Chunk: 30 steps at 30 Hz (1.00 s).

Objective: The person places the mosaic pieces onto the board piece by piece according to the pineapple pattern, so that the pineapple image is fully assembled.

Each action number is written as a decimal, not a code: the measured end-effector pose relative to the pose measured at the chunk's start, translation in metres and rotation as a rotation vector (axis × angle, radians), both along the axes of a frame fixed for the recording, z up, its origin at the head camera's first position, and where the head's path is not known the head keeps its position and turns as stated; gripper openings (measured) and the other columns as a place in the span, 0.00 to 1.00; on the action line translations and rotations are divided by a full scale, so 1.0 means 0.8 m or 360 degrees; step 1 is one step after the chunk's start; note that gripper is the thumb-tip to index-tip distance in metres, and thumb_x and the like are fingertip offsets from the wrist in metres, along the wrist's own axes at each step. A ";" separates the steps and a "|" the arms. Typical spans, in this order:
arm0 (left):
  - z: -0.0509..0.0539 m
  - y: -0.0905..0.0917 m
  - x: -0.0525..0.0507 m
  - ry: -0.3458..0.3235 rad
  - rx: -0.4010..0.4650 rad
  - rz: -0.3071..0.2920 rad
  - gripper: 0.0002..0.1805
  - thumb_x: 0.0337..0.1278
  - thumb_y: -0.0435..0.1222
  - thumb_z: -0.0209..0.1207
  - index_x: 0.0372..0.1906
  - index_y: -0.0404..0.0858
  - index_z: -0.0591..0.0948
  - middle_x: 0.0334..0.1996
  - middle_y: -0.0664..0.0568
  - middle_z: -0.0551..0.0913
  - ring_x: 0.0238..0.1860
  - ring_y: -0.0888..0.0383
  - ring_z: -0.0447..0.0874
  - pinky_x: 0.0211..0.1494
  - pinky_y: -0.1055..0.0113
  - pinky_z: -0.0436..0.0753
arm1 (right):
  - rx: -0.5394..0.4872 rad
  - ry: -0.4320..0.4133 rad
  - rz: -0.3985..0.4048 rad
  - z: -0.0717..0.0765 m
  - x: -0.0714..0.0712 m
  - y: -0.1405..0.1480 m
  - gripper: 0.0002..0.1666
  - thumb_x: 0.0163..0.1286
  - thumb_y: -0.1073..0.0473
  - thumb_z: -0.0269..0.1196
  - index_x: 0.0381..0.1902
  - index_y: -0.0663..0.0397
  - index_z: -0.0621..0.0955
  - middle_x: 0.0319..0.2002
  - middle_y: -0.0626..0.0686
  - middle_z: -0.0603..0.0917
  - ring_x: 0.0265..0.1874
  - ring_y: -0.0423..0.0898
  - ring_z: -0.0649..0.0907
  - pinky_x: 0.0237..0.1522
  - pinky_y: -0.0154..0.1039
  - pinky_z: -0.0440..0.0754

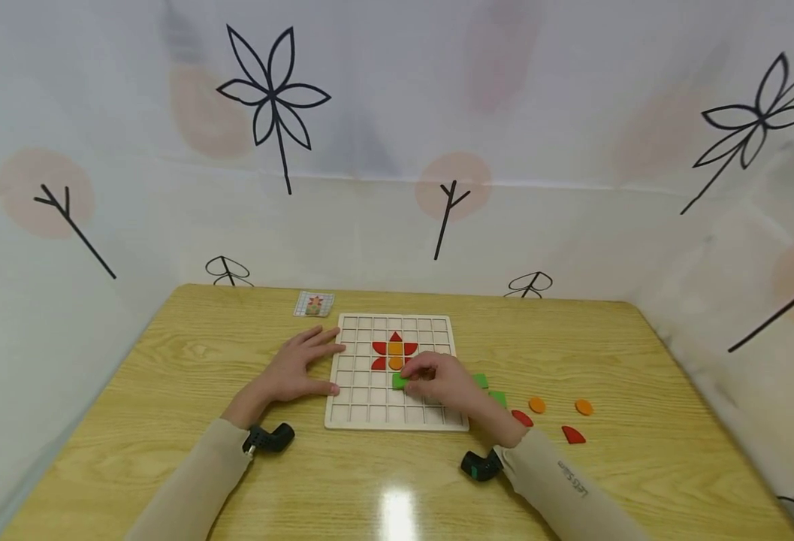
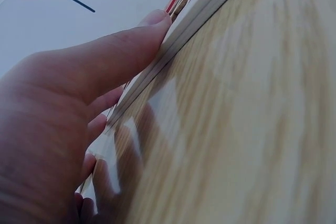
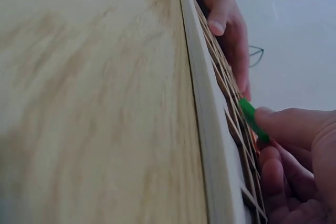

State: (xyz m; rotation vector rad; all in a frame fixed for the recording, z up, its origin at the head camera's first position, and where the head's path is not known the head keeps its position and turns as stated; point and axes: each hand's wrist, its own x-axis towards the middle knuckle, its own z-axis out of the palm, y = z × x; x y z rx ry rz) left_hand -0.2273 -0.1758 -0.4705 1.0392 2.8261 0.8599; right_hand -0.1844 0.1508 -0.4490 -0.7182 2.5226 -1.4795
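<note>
A pale grid board (image 1: 363,412) lies on the table, holding red pieces (image 1: 395,337) around an orange square (image 1: 395,349) and an orange round piece (image 1: 396,363). My right hand (image 1: 440,383) pinches a green piece (image 1: 399,382) between thumb and fingers, just below the orange round one; in the right wrist view the green piece (image 3: 253,120) is tilted at the grid. My left hand (image 1: 295,370) has its fingers spread, with thumb and fingertips touching the board's left edge. The left wrist view shows that thumb (image 2: 131,45) against the board's side.
A small picture card (image 1: 314,303) lies behind the board at the left. Right of the board are two green pieces (image 1: 497,399), two orange discs (image 1: 537,405) and two red pieces (image 1: 573,434). A printed cloth (image 1: 369,248) hangs behind the table.
</note>
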 end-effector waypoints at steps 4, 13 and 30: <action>0.001 -0.001 0.001 -0.0011 -0.0007 0.0011 0.42 0.49 0.59 0.69 0.69 0.46 0.75 0.76 0.50 0.61 0.76 0.40 0.49 0.71 0.34 0.51 | 0.0085 0.0017 0.0018 -0.016 -0.005 -0.001 0.06 0.64 0.66 0.70 0.38 0.55 0.87 0.44 0.51 0.83 0.36 0.43 0.77 0.37 0.33 0.76; -0.004 -0.003 -0.002 0.0023 -0.0004 -0.0017 0.42 0.49 0.59 0.69 0.69 0.45 0.76 0.75 0.49 0.62 0.76 0.39 0.51 0.70 0.33 0.53 | 0.0137 0.0008 -0.0061 -0.016 -0.003 -0.006 0.06 0.64 0.64 0.71 0.37 0.48 0.88 0.42 0.46 0.82 0.35 0.44 0.76 0.36 0.33 0.75; -0.006 -0.003 -0.003 -0.0004 -0.0015 0.0018 0.43 0.48 0.60 0.69 0.70 0.48 0.75 0.76 0.54 0.60 0.77 0.43 0.48 0.72 0.36 0.50 | 0.0067 0.0049 -0.0125 -0.017 -0.004 -0.009 0.08 0.62 0.65 0.72 0.37 0.47 0.87 0.40 0.46 0.83 0.33 0.43 0.78 0.35 0.34 0.77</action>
